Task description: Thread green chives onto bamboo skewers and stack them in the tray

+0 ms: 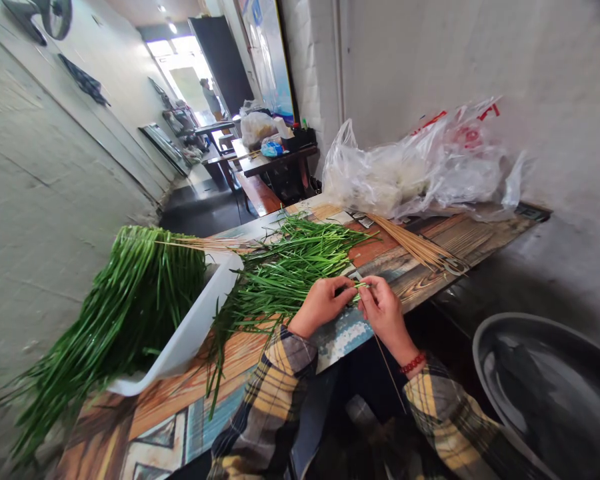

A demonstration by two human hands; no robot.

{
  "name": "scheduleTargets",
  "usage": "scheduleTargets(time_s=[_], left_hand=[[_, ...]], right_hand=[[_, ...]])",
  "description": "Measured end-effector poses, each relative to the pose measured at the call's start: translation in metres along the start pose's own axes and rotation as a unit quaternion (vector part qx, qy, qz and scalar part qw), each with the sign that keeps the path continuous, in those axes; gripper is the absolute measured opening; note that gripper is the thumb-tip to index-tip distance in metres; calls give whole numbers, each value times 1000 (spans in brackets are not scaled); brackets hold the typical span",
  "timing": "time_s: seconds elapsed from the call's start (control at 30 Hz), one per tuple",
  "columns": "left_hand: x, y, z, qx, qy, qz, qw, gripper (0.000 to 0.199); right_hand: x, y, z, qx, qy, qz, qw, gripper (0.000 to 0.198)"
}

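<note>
My left hand (324, 304) is closed, thumb and fingers pinching the pale stem ends of a few garlic chives (361, 287). Close against it, my right hand (384, 315) is closed too, its fingertips at the same stems. A thin bamboo skewer (391, 373) slants down from below the right palm; its upper end is hidden by the hand. Just beyond the left hand, a loose pile of garlic chives (300, 267) spreads over the patterned tabletop (175, 407).
At left, a white tray (195, 327) carries a thick heap of chives (145, 287) with skewers (205, 245) on top. More skewers (415, 243) lie at right, near plastic bags (420, 167) by the wall. A grey basin (550, 393) stands lower right. A person (210, 97) is far off.
</note>
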State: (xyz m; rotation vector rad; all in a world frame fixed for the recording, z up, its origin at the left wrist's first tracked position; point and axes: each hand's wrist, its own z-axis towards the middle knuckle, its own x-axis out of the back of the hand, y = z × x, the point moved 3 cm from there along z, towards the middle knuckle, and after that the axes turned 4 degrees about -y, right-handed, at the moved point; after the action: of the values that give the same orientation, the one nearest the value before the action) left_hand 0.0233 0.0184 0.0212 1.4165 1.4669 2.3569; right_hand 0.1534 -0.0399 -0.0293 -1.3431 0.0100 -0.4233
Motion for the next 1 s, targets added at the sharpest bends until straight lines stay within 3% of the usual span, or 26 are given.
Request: scheduleTargets(time_s=[0.13,0.23,0.43,0.6,0.87,1.0], left_hand=[[7,-5,2,11,67,-15,998,28],[10,-10,3,10,96,29,995,20],[11,-13,0,-37,5,166,985,13],[11,-12,-2,-19,-50,245,968,12],[11,-12,-3,-15,-81,272,959,5],[12,-12,-3,-25,-54,266,962,9]], right_hand=[[-1,0,1,-3,-14,-12,1000,35],[-1,1,0,9,-10,-48,999,29],[0,-3,-8,73,-7,-115,991,20],[-2,-6,-10,105,-18,-154,982,19],[-2,-6,-9,108,-31,-168,979,19],[-1,-4,-8,70,-35,-136,988,21]])
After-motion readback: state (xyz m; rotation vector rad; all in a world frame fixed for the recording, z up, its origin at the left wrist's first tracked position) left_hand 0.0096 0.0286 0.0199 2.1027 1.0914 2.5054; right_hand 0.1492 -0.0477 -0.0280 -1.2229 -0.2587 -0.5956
